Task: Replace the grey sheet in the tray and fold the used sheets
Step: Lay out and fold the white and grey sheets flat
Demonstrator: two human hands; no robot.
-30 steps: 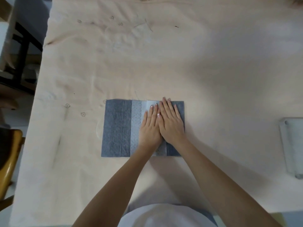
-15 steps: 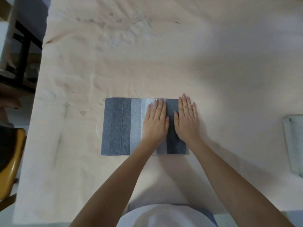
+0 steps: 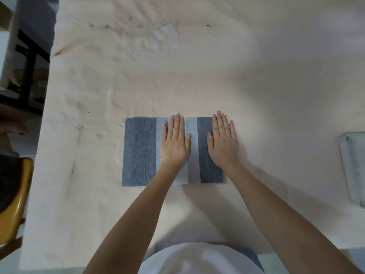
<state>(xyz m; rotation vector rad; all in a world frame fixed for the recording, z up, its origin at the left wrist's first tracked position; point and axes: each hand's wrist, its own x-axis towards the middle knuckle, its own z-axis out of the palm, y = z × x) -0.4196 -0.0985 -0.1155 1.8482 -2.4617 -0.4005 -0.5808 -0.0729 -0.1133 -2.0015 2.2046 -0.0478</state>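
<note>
Both hands lie flat, palms down, fingers straight and close together, gripping nothing. The left hand presses on the middle of the sheet, over the pale band, its fingertips reaching the far edge. The right hand presses on the sheet's right edge, the palm on the dark strip and the outer fingers lying past it on the cloth. The two hands are apart, with a pale strip and a dark strip of the sheet showing between them.

The sheet is a grey-blue rectangle folded lengthwise (dark bands at left and right, lighter embossed bands in the middle), lying flat on the cloth near the person's body. Vertical creases run down its left part.

The cloth is pale, wrinkled, with small embroidered flowers at the left and far side, and covers the table. The tray sits well apart at the right edge of view, pale and only partly seen; what lies inside it cannot be told. A yellow chair stands at the left, beside the table
</note>
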